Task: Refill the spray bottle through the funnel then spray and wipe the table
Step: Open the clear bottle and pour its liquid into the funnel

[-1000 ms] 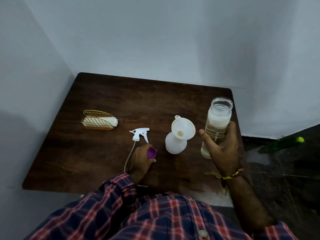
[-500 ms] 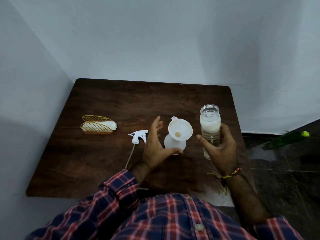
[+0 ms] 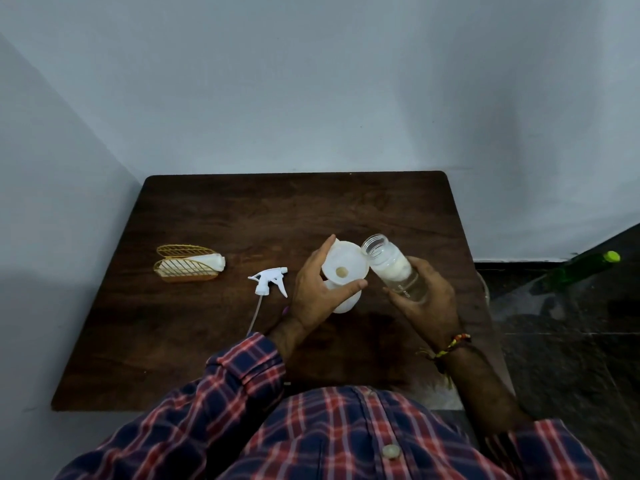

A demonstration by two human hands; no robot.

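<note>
— The room is looking dim, and the grey wall (image 3: 311, 81) is showing soft, uneven shading, darker toward the right.

— The dark table (image 3: 214, 341) is swallowing detail in shadow, the straight edges are bowing from the wide-angle lens, and the whole frame is looking slightly soft and grainy.

The left hand (image 3: 317, 292) covers most of the spray bottle (image 3: 346, 303) — the jar (image 3: 394, 268) label print is unreadable.
</note>
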